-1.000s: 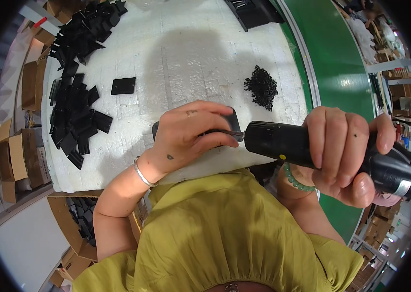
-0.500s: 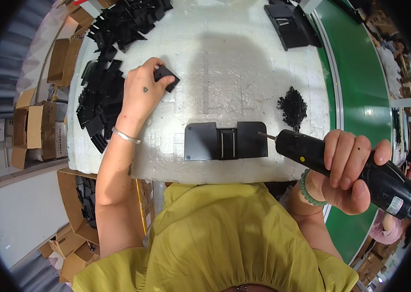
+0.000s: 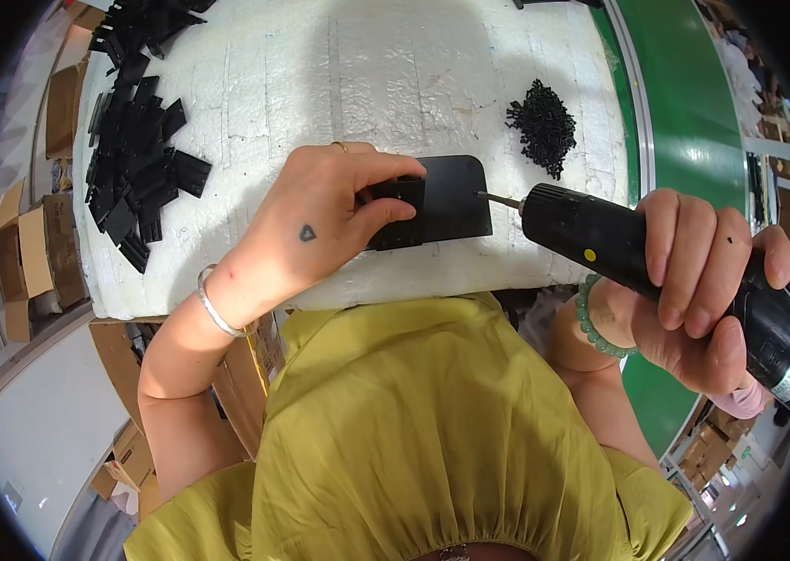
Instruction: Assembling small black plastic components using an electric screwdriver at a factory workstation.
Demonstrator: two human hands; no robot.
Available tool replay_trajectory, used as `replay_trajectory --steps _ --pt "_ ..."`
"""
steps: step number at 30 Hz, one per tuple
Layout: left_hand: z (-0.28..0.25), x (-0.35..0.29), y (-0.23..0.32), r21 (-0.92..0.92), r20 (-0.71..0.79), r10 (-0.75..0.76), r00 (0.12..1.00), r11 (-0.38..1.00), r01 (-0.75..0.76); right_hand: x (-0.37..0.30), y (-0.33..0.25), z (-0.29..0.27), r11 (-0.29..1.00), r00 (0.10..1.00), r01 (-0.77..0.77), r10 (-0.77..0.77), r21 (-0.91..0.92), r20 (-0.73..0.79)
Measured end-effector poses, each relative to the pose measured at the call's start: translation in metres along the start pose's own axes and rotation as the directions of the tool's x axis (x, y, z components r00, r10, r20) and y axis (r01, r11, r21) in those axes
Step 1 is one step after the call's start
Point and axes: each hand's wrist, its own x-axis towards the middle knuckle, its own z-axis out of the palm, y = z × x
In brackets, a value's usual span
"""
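Note:
Between the thumb and fingers of my left hand (image 3: 316,210) is a small flat black plastic piece (image 3: 406,191), held over the middle of a wider black plastic plate (image 3: 459,198). My hand hides the plate's left side, and I cannot tell whether the piece touches it. My right hand (image 3: 699,290) is wrapped round a black electric screwdriver (image 3: 591,234). Its thin metal bit points left, and the tip is over or near the plate's right edge.
On the white foam work surface (image 3: 339,103), a heap of flat black pieces (image 3: 138,168) spreads along the left. A pile of small black screws (image 3: 545,129) lies beyond the screwdriver. A green surface (image 3: 694,140) runs along the right. Cardboard boxes (image 3: 49,252) stand at far left.
My left hand has brought the small black piece from beside the left heap to the plate's middle. The screwdriver remains at the plate's right side. The whole view has shifted somewhat.

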Motion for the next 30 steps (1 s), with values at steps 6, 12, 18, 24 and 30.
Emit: replay_trajectory --steps 6,12,18,24,30 --pt "0.006 -0.005 -0.007 0.081 -0.069 0.097 0.993 0.993 -0.091 -0.002 0.000 -0.002 1.000 1.000 0.011 -0.011 0.015 -0.014" --pt "0.007 -0.009 -0.002 0.333 -0.126 0.119 0.985 0.940 -0.071 0.001 0.002 -0.003 1.000 1.000 0.007 -0.007 0.002 0.031" --pt "0.003 -0.008 -0.012 0.204 -0.263 0.139 0.955 0.975 -0.085 0.009 0.006 0.001 0.997 0.971 -0.070 0.073 -0.019 0.227" --pt "0.004 -0.007 -0.021 0.203 0.021 -0.083 0.996 0.976 0.077 0.011 0.037 0.025 0.991 0.952 -0.130 0.129 -0.014 0.276" --pt "0.012 -0.004 -0.028 0.119 -0.035 0.003 0.999 0.993 0.001 0.015 0.037 0.036 0.972 0.918 -0.197 0.230 -0.131 0.323"
